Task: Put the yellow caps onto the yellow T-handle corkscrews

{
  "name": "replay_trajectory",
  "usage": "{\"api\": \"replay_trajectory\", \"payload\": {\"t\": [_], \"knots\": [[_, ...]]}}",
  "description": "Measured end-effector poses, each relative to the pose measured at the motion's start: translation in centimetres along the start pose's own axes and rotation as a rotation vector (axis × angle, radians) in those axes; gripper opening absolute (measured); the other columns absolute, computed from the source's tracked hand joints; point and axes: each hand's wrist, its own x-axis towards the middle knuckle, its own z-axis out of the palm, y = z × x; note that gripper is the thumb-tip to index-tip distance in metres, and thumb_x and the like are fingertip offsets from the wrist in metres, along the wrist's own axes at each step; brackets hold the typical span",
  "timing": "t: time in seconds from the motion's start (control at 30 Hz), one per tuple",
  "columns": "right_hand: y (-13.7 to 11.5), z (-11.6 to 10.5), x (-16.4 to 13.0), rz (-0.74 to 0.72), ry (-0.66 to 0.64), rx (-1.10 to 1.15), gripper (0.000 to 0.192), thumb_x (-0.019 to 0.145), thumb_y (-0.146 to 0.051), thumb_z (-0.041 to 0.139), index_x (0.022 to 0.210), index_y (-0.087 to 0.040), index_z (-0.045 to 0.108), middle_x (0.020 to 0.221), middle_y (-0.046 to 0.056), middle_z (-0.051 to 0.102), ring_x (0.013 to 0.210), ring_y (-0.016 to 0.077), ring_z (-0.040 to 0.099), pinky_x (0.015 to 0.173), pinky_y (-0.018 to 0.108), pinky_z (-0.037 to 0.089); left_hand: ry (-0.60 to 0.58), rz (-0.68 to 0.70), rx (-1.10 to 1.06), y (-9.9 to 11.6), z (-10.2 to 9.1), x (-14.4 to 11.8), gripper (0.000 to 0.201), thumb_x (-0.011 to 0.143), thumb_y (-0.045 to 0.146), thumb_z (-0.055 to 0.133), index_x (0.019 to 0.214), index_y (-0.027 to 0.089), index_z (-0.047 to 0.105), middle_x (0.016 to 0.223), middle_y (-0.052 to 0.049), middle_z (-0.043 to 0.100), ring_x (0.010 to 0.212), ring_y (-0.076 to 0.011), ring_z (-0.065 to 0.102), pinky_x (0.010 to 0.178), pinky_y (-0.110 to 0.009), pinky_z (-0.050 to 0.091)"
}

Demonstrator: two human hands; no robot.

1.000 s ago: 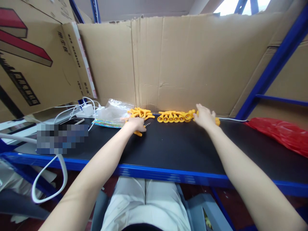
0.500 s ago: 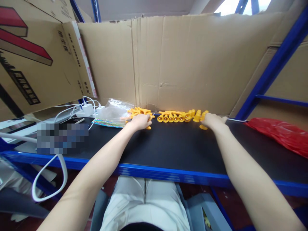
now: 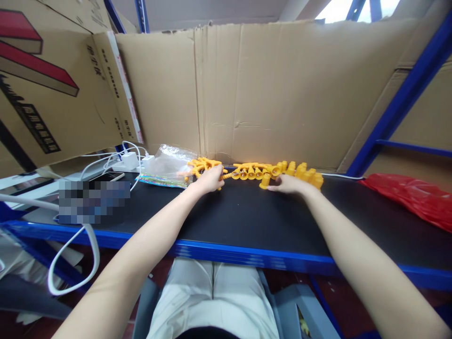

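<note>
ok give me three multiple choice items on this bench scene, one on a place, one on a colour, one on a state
1. Where do the yellow plastic parts lie?
A. along the cardboard wall
B. at the near shelf edge
C. on the red bag

2. What colour is the shelf frame?
A. green
B. blue
C. white

3. What is the right hand doing?
A. raised in the air
B. resting low on the black mat, fingers at a yellow piece
C. gripping a cable

Answers: 1 A, the parts line the cardboard wall; 2 B, the edge is blue; 3 B, it lies on the black mat.
</note>
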Motion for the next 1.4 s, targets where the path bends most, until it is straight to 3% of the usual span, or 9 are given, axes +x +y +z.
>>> {"api": "replay_trajectory", "payload": {"t": [0.1, 0.17, 0.37, 0.63, 0.87, 1.1, 1.2, 1.3, 1.4], "knots": [[-1.4, -0.4, -0.6, -0.015, -0.338, 0.142, 0.045, 0.067, -0.056, 0.066, 0.090, -0.018, 0.067, 0.086, 0.013, 0.067, 0.079, 0.0288, 0.063, 0.071, 0.041, 0.048, 0.012, 0.022, 0.007, -0.3, 0.2, 0.2, 0.015, 0.075, 0.016, 0.053, 0.089, 0.016, 0.049, 0.092, -0.008, 0.062, 0.083, -0.0199, 0.060, 0.072, -0.029, 0.045], [-2.4, -0.6, -0.8, -0.021, -0.399, 0.193, 0.038, 0.072, -0.052, 0.062, 0.087, -0.018, 0.066, 0.081, 0.010, 0.066, 0.075, 0.0245, 0.062, 0.068, 0.035, 0.048, 0.019, 0.029, 0.017, -0.4, 0.3, 0.2, 0.015, 0.074, 0.016, 0.053, 0.089, 0.016, 0.050, 0.093, -0.008, 0.061, 0.084, -0.0201, 0.060, 0.073, -0.029, 0.045], [-4.4, -0.8, -1.1, -0.051, -0.300, 0.148, 0.030, 0.073, -0.048, 0.060, 0.072, -0.018, 0.058, 0.075, 0.004, 0.064, 0.068, 0.0180, 0.058, 0.060, 0.028, 0.043, 0.009, 0.078, 0.052, -0.5, 0.7, 0.4, 0.012, 0.077, 0.016, 0.049, 0.088, 0.016, 0.055, 0.094, -0.008, 0.062, 0.088, -0.0212, 0.060, 0.076, -0.031, 0.045], [-6.3, -1.2, -1.1, -0.208, -0.087, 0.164, 0.019, 0.069, -0.026, 0.061, 0.086, -0.018, 0.058, 0.083, 0.005, 0.066, 0.076, 0.0204, 0.061, 0.073, 0.033, 0.044, 0.009, 0.139, 0.046, -0.8, 1.2, 0.6, 0.012, 0.077, 0.018, 0.051, 0.084, 0.017, 0.059, 0.096, -0.007, 0.063, 0.092, -0.0207, 0.060, 0.080, -0.031, 0.045], [-6.5, -0.9, -1.1, -0.283, -0.011, 0.198, 0.019, 0.071, -0.027, 0.061, 0.087, -0.018, 0.060, 0.086, 0.007, 0.067, 0.075, 0.0218, 0.062, 0.074, 0.036, 0.045, 0.002, 0.120, 0.105, -0.4, 0.7, 0.3, 0.014, 0.079, 0.022, 0.049, 0.085, 0.016, 0.061, 0.095, -0.008, 0.062, 0.089, -0.0204, 0.060, 0.077, -0.030, 0.046], [-5.9, -0.8, -1.1, -0.368, 0.065, 0.213, 0.027, 0.078, -0.034, 0.059, 0.099, -0.017, 0.063, 0.104, 0.012, 0.064, 0.095, 0.0282, 0.060, 0.080, 0.043, 0.046, -0.006, 0.066, 0.185, 0.4, -0.2, -0.3, 0.020, 0.083, 0.024, 0.046, 0.089, 0.015, 0.063, 0.097, -0.009, 0.060, 0.086, -0.0216, 0.061, 0.074, -0.032, 0.046], [-6.0, -0.8, -1.1, -0.395, 0.077, 0.197, 0.029, 0.082, -0.034, 0.055, 0.104, -0.018, 0.062, 0.105, 0.013, 0.061, 0.095, 0.0278, 0.059, 0.083, 0.046, 0.046, 0.015, 0.092, 0.220, 0.6, -0.4, -0.5, 0.021, 0.084, 0.024, 0.045, 0.092, 0.017, 0.063, 0.099, -0.009, 0.059, 0.085, -0.0217, 0.062, 0.073, -0.032, 0.047], [-6.6, -0.8, -1.4, -0.467, 0.077, 0.218, 0.027, 0.084, -0.031, 0.053, 0.106, -0.020, 0.062, 0.103, 0.011, 0.059, 0.097, 0.0259, 0.058, 0.086, 0.045, 0.045, 0.045, 0.144, 0.205, 0.9, -0.3, -0.6, 0.023, 0.087, 0.025, 0.043, 0.093, 0.017, 0.063, 0.108, -0.009, 0.056, 0.083, -0.0198, 0.062, 0.074, -0.032, 0.048], [-7.4, -1.0, -1.6, -0.531, 0.098, 0.280, 0.026, 0.085, -0.029, 0.052, 0.108, -0.019, 0.061, 0.102, 0.011, 0.057, 0.099, 0.0238, 0.056, 0.090, 0.042, 0.045, 0.120, 0.155, 0.153, 1.4, -0.2, -0.6, 0.026, 0.089, 0.025, 0.040, 0.098, 0.018, 0.063, 0.132, -0.012, 0.043, 0.087, -0.0182, 0.063, 0.079, -0.033, 0.048]]}}
